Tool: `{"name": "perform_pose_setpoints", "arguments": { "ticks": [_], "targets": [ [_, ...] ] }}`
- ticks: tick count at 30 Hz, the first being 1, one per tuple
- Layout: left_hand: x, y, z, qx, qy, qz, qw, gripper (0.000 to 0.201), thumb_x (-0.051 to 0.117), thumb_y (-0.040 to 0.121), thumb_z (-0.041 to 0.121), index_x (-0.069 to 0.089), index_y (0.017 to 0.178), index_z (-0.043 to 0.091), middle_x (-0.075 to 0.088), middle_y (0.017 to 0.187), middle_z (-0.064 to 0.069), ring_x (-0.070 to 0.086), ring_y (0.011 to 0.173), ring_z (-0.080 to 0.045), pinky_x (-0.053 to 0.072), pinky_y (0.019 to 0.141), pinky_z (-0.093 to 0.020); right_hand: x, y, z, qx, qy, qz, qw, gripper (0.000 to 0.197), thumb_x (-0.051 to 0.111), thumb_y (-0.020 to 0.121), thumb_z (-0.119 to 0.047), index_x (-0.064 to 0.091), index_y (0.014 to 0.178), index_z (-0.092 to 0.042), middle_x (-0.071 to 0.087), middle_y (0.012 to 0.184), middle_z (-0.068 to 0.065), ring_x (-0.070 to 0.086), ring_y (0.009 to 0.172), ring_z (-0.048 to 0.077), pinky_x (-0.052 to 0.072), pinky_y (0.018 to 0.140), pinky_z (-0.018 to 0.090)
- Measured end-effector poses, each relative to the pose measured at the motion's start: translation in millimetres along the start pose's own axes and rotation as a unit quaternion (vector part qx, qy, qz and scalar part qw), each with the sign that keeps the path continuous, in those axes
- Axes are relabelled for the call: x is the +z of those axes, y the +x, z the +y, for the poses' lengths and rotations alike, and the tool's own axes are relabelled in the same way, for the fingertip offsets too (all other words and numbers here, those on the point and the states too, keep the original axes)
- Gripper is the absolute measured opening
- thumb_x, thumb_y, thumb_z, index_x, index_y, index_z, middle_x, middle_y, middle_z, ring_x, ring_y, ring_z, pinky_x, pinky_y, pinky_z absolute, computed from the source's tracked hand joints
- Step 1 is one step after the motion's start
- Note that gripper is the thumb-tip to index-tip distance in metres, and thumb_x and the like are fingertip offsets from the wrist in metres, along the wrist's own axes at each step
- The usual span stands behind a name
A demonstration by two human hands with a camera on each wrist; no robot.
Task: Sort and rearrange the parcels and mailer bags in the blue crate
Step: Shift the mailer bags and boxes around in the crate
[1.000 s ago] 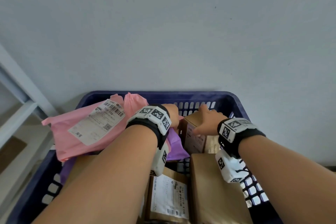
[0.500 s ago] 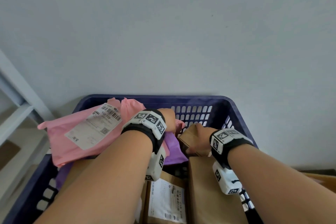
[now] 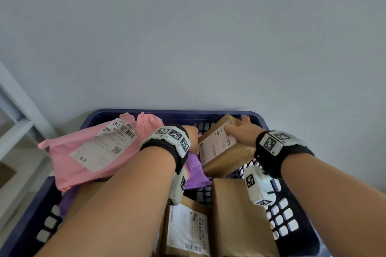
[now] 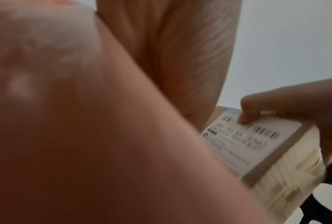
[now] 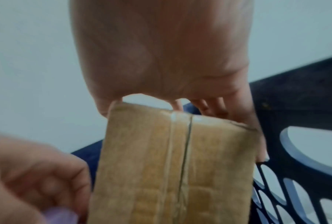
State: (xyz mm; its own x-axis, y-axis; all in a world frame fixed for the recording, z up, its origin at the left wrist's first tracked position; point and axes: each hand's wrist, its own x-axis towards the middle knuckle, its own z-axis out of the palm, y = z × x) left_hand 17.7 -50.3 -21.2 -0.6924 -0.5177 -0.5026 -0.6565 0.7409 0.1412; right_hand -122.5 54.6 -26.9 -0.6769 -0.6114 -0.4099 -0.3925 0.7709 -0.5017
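The blue crate (image 3: 188,113) holds parcels and mailer bags. My right hand (image 3: 240,131) grips a small brown cardboard box (image 3: 221,152) by its far end and holds it tilted above the crate's back right corner, its white label facing up. From below, the right wrist view shows the box's taped seam (image 5: 170,166) under my right hand (image 5: 161,60). My left hand (image 3: 191,137) has curled fingers (image 5: 36,174) on the pink mailer bag (image 3: 94,152), which is raised over the crate's left side. A purple mailer bag (image 3: 196,169) lies just beneath that hand.
Two larger brown parcels lie in the crate's front: a plain one (image 3: 240,215) and one with a white label (image 3: 188,229). A white shelf frame (image 3: 18,127) stands left of the crate. A grey wall rises right behind it.
My right hand has taken hold of the small box and lifted it up and back to the right, so its label now faces up. The left hand has kept the pink bag raised.
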Motion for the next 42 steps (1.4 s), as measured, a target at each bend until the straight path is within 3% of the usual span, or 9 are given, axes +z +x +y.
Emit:
{"name": "perform_pose_setpoints", "arguments": {
  "ticks": [6, 11, 16, 18, 21, 25, 31, 36, 42],
  "targets": [
    [2, 1, -7, -0.008, -0.056, -0.028, 0.998, 0.100, 0.080, 0.073, 0.043, 0.022, 0.150, 0.018, 0.053, 0.139, -0.005, 0.057, 0.119, -0.026, 0.050, 0.097, -0.041, -4, -6, 5, 0.034, 0.110, -0.006, 0.993, 0.077, 0.051, 0.086, -0.043, 0.016, 0.150, -0.018, 0.057, 0.130, 0.008, 0.056, 0.117, 0.028, 0.045, 0.102, 0.042],
    [4, 7, -4, 0.032, -0.096, -0.027, 0.994, 0.139, 0.089, 0.049, 0.051, -0.001, 0.153, 0.032, 0.039, 0.150, -0.002, 0.046, 0.131, -0.028, 0.043, 0.106, -0.051, -16, -5, -11, 0.017, 0.113, -0.002, 0.993, 0.076, 0.053, 0.082, -0.043, 0.022, 0.146, -0.016, 0.054, 0.127, 0.010, 0.056, 0.114, 0.029, 0.049, 0.092, 0.039],
    [9, 4, 6, 0.010, -0.075, 0.016, 0.997, 0.113, 0.088, 0.052, 0.043, 0.024, 0.142, 0.017, 0.044, 0.131, -0.005, 0.052, 0.117, -0.026, 0.051, 0.095, -0.046, -15, -12, -25, 0.003, 0.089, -0.063, 0.994, 0.079, 0.055, 0.080, -0.035, 0.024, 0.148, -0.011, 0.052, 0.135, 0.012, 0.060, 0.101, 0.022, 0.053, 0.076, 0.031],
    [10, 2, 7, 0.002, -0.052, 0.018, 0.998, 0.107, 0.085, 0.053, 0.041, 0.027, 0.139, 0.016, 0.042, 0.126, -0.006, 0.053, 0.113, -0.026, 0.053, 0.092, -0.045, -14, -20, -29, -0.091, -0.060, -0.026, 0.994, 0.081, 0.063, 0.080, -0.032, 0.021, 0.148, -0.017, 0.044, 0.141, 0.011, 0.055, 0.113, 0.024, 0.053, 0.088, 0.035],
    [11, 1, 7, -0.001, -0.031, 0.015, 0.999, 0.101, 0.081, 0.049, 0.040, 0.030, 0.134, 0.018, 0.040, 0.120, -0.005, 0.054, 0.107, -0.026, 0.055, 0.087, -0.044, -7, -33, -39, -0.242, -0.300, -0.046, 0.921, 0.110, 0.080, 0.069, -0.039, 0.010, 0.152, -0.018, 0.033, 0.151, 0.005, 0.036, 0.136, 0.023, 0.036, 0.110, 0.040],
    [12, 2, 5, 0.009, -0.015, 0.008, 1.000, 0.109, 0.082, 0.045, 0.042, 0.028, 0.136, 0.021, 0.038, 0.121, -0.003, 0.053, 0.108, -0.025, 0.055, 0.086, -0.044, 9, -28, -40, -0.247, -0.452, -0.038, 0.856, 0.124, 0.085, 0.057, -0.047, 0.011, 0.152, -0.016, 0.035, 0.150, 0.004, 0.034, 0.138, 0.024, 0.033, 0.111, 0.047],
    [10, -1, 7, 0.010, 0.033, -0.022, 0.999, 0.122, 0.088, 0.055, 0.038, 0.014, 0.150, 0.017, 0.023, 0.150, -0.008, 0.042, 0.132, -0.030, 0.048, 0.101, -0.047, 12, -24, -24, -0.172, -0.462, -0.055, 0.868, 0.100, 0.078, 0.072, -0.037, 0.018, 0.150, -0.017, 0.026, 0.151, 0.007, 0.026, 0.140, 0.026, 0.027, 0.110, 0.051],
    [3, -1, 3, 0.020, 0.036, -0.073, 0.997, 0.085, 0.084, 0.070, 0.031, 0.040, 0.143, 0.023, 0.054, 0.134, -0.005, 0.057, 0.118, -0.026, 0.051, 0.099, -0.041, 17, -15, -2, -0.133, -0.460, -0.093, 0.873, 0.104, 0.081, 0.070, -0.027, 0.015, 0.150, -0.016, 0.030, 0.145, 0.009, 0.034, 0.134, 0.027, 0.037, 0.105, 0.043],
    [2, -3, 5, 0.008, 0.036, -0.070, 0.997, 0.076, 0.080, 0.077, 0.022, 0.040, 0.141, 0.018, 0.042, 0.137, -0.010, 0.051, 0.123, -0.029, 0.049, 0.103, -0.042, 32, -1, -2, -0.155, -0.443, -0.105, 0.877, 0.073, 0.061, 0.090, -0.022, 0.020, 0.150, -0.012, 0.029, 0.149, 0.014, 0.033, 0.136, 0.030, 0.034, 0.107, 0.042]
  ]
}}
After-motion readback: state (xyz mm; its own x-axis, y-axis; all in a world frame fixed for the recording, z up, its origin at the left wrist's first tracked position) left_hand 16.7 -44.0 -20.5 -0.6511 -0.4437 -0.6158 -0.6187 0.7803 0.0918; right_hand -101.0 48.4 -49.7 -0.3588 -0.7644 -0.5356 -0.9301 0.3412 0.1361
